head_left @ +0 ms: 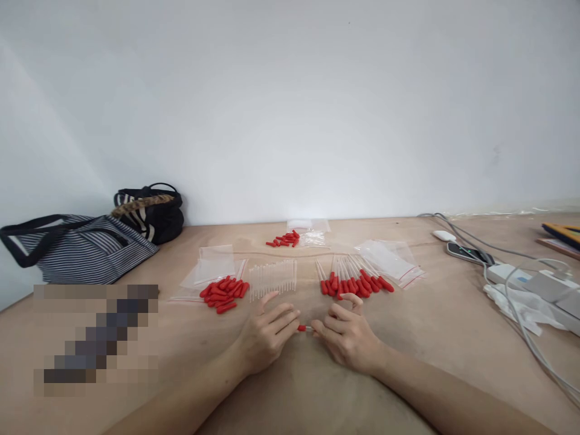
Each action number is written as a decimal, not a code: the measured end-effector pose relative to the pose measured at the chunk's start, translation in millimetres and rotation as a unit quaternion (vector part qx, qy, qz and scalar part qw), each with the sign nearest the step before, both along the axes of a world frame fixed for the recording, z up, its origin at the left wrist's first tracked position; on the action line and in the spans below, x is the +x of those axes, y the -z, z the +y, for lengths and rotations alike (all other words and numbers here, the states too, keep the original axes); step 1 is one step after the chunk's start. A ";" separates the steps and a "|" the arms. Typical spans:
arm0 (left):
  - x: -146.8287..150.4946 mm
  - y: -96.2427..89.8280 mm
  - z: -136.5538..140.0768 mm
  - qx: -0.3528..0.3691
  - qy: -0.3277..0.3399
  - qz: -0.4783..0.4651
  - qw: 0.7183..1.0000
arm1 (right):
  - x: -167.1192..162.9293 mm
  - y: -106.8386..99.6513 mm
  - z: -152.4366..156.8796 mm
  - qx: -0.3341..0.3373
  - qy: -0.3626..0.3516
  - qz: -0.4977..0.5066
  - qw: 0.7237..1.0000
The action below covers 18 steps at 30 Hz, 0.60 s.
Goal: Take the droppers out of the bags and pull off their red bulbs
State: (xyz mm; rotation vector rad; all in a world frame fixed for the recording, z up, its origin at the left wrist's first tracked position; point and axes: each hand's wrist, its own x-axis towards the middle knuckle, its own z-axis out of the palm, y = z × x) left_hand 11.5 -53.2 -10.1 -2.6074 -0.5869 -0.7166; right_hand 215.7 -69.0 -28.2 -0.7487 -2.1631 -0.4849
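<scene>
Head view: left hand (267,332) pinches a red cap (301,328), right hand (347,335) grips the clear tube (309,328), just before the tube row (272,279); best pushed straight, not bent.

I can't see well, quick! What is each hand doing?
Left hand: closed on the red cap end of a small dropper.
Right hand: closed on the dropper's clear end.
</scene>
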 end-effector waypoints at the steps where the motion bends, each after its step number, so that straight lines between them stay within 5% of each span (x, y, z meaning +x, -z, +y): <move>1: 0.6 -0.1 0.0 0.001 0.003 -0.008 1.000 | 0.2 -0.2 -0.4 -0.002 -0.002 0.001 1.000; 10: -29.2 4.7 9.4 -0.043 -0.068 -0.097 0.992 | 16.3 1.5 0.2 -0.054 0.032 0.046 0.997; 18: -31.3 13.1 11.1 -0.084 -0.051 -0.120 0.988 | 7.0 10.5 6.3 -0.058 0.080 0.046 0.994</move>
